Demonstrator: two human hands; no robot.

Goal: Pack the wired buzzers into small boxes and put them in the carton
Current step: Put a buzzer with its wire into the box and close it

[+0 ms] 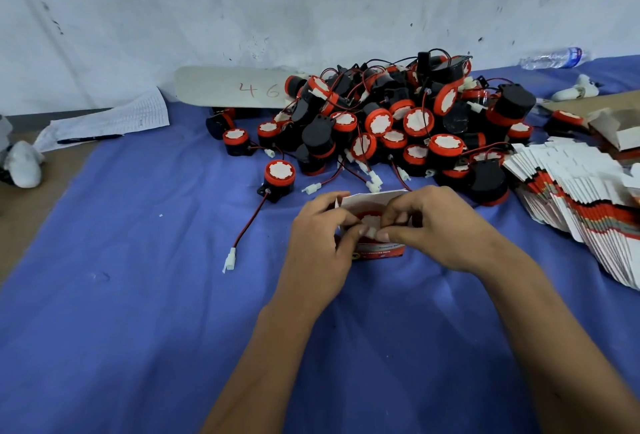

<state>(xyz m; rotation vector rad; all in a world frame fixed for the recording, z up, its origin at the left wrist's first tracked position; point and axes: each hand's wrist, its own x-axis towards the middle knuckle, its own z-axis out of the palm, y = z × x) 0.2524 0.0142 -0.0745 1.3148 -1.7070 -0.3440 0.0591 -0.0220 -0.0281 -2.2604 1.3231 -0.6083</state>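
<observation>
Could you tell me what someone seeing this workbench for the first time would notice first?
Most striking is the big heap of red-and-black wired buzzers piled on the blue cloth against the wall. Just in front of it, the left hand and right hand hold a small box with a buzzer inside. A fanned stack of flat boxes lies at the right.

Packing workshop: buzzer heap (388,122), flat box stack (581,205)
</observation>
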